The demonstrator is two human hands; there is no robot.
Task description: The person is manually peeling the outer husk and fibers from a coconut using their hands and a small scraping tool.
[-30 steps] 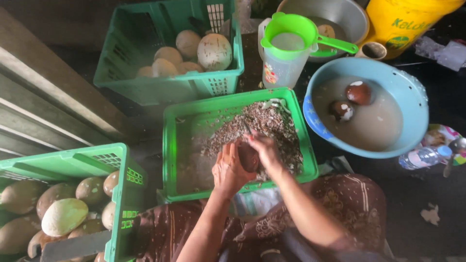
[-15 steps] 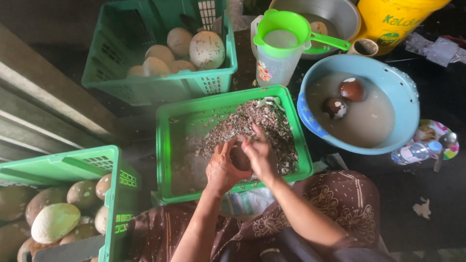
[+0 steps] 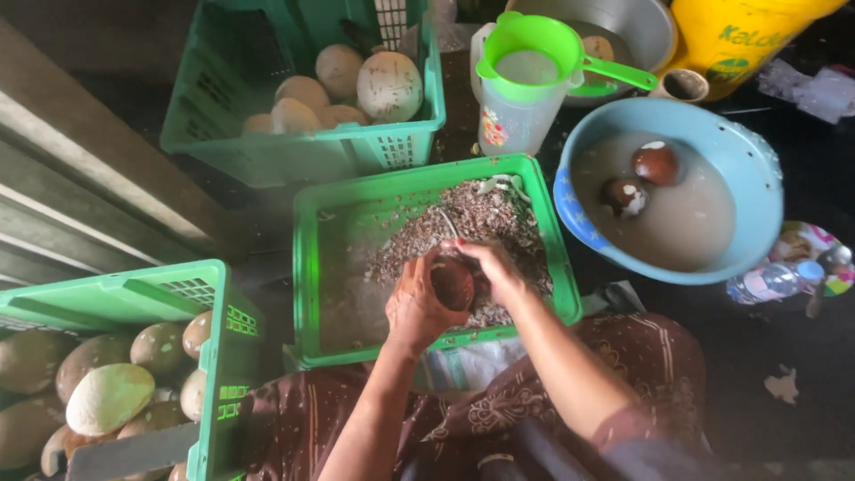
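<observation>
Head view, left hand [image 3: 417, 307] cupping brown egg [image 3: 452, 282]

My hands hold a smooth brown egg [image 3: 452, 281] over the glossy green plastic crate [image 3: 307, 267] of rough shell scraps [image 3: 481, 223].

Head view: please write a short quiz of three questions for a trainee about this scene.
1. True or false: both hands hold the brown coconut over the middle green crate.
2. How many brown pieces float in the blue basin?
3. What sits on top of the clear jug? A) green scoop B) metal lid C) cloth

Key: 1 true; 2 two; 3 A, the green scoop. The left hand and right hand both grip it.
</observation>
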